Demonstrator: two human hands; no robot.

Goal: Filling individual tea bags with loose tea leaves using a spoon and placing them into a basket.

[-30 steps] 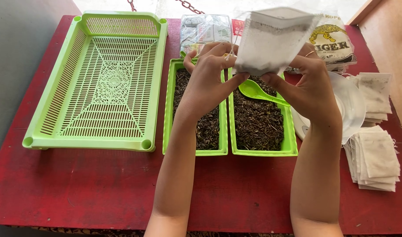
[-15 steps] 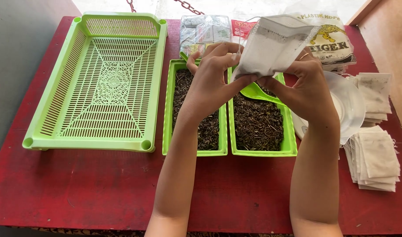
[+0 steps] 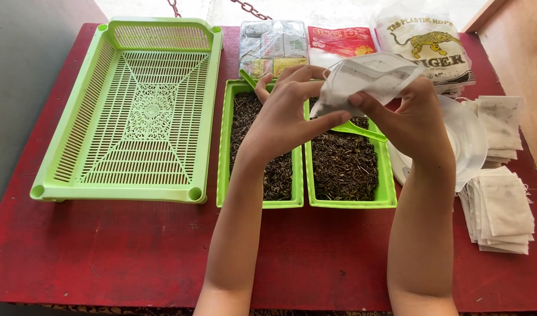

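Left hand [image 3: 286, 117] and right hand [image 3: 418, 117] both pinching small white paper filter bag [image 3: 368, 79], held in air above two narrow green plastic trays of dark dried leaves [image 3: 344, 167]; fingers closed on bag edges; green plastic scoop [image 3: 356, 127] lying in right tray under bag; large empty green perforated plastic basket tray [image 3: 131, 111] at left on red wooden worktop [image 3: 104, 257]; stacks of white paper bags [image 3: 503, 213] near right hand; clear plastic packets [image 3: 274, 44] behind trays.
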